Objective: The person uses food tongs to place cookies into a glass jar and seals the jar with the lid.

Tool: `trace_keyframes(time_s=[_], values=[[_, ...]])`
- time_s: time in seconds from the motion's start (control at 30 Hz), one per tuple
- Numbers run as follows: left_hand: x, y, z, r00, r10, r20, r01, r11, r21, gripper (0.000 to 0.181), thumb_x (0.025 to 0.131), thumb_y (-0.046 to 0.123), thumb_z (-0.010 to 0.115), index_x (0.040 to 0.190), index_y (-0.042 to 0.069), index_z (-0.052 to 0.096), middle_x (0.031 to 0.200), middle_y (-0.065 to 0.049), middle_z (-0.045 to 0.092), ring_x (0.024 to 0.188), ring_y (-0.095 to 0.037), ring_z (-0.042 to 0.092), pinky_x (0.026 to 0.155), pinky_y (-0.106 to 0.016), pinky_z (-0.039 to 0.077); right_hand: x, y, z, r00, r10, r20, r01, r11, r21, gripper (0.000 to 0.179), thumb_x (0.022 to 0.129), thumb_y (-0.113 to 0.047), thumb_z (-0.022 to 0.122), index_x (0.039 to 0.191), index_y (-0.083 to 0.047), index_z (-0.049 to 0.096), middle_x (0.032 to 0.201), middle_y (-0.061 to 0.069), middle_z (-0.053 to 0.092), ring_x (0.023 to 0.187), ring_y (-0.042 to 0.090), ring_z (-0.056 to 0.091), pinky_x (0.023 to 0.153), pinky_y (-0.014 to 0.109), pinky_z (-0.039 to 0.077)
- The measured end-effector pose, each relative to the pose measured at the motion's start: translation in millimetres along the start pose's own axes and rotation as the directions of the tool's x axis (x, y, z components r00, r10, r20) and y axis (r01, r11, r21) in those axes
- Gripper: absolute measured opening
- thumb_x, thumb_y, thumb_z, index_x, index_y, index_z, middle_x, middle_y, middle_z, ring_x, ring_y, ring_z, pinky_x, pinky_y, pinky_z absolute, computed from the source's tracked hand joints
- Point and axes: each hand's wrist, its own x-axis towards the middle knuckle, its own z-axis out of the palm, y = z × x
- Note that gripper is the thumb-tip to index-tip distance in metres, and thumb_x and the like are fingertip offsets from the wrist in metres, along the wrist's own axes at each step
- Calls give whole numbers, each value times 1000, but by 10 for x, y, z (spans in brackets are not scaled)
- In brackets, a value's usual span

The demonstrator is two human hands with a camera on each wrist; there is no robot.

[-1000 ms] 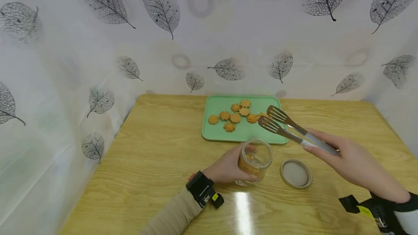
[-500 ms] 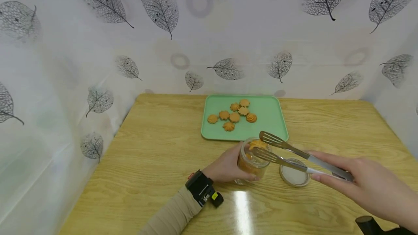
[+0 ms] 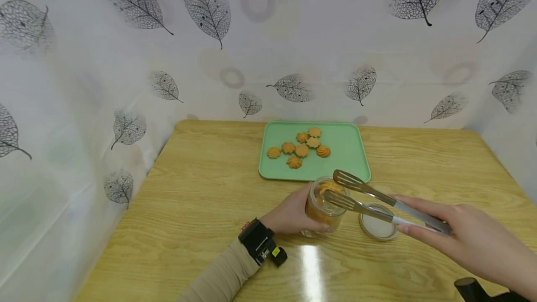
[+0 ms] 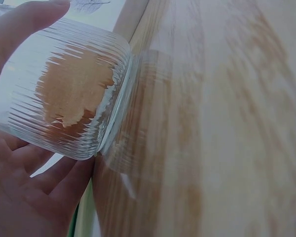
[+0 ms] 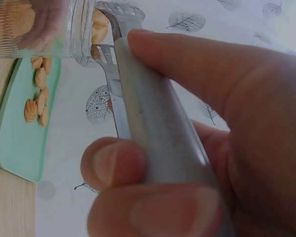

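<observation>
My left hand [image 3: 291,213] grips a ribbed clear glass jar [image 3: 323,220] on the table, mouth up and fingers wrapped round its side. Cookies [image 4: 76,86] show through the glass in the left wrist view. My right hand [image 3: 470,232] holds metal tongs [image 3: 419,216] by their grey handles, thumb on one arm and fingers on the other. Their slotted brown heads are spread over the jar mouth. A golden cookie [image 3: 331,186] lies at the mouth between those heads; the right wrist view shows this cookie [image 5: 99,27] just inside the rim.
Behind the jar lies a mint green tray [image 3: 346,139] with several flower-shaped cookies [image 3: 301,151] on its left and middle. A round lid [image 3: 379,225] rests on the wooden table [image 3: 201,190] right of the jar, partly under the tongs. Leaf-print cloth [image 3: 201,73] hangs behind.
The right hand has brought the tongs from the tray's right side down to the jar mouth with a cookie. In the last half second almost nothing has moved; the left hand keeps its hold.
</observation>
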Motion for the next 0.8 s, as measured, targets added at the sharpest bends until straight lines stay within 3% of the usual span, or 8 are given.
trace_keyframes(time_s=[0.33, 0.47, 0.57, 0.7, 0.8], values=[[15, -15, -14, 1000, 1, 3, -1, 1000, -14, 102, 74, 48, 87, 159, 31, 32, 151, 1, 53, 136, -14, 50, 114, -41, 43, 15, -9, 4, 1000, -1, 3, 1, 1000, 7, 65, 91, -56, 67, 146, -22, 63, 123, 16, 74, 70, 6, 54, 58, 32, 42], [14, -5, -29, 1000, 4, 3, -4, 1000, -9, 99, 74, 48, 87, 157, 27, 36, 150, 1, 53, 135, -14, 51, 113, -40, 44, 86, -34, -56, 1000, 19, 4, -19, 997, 69, 66, 91, -54, 67, 149, -22, 59, 128, 23, 71, 79, 21, 66, 59, 38, 49], [18, 2, -44, 1000, 10, 3, -10, 1000, -19, 96, 74, 47, 88, 155, 25, 39, 148, 1, 54, 133, -13, 52, 112, -39, 44, 242, -39, -133, 999, 49, 3, -49, 990, 133, 71, 93, -52, 66, 154, -18, 53, 138, 34, 60, 95, 37, 68, 62, 45, 52], [25, 5, -56, 1000, 18, 4, -18, 999, -28, 94, 74, 44, 88, 153, 22, 42, 148, 2, 56, 134, -12, 52, 113, -37, 43, 544, -15, -166, 997, 71, 16, -73, 984, 164, 78, 96, -54, 61, 159, -11, 43, 138, 42, 55, 80, 30, 62, 57, 39, 45], [27, 2, -54, 1000, 22, 8, -22, 999, -30, 92, 74, 43, 89, 151, 22, 43, 147, 1, 56, 133, -12, 52, 113, -37, 43, 764, 25, -109, 999, 43, -6, -41, 986, 159, 79, 96, -57, 59, 158, -9, 44, 137, 40, 57, 80, 29, 61, 60, 39, 45]])
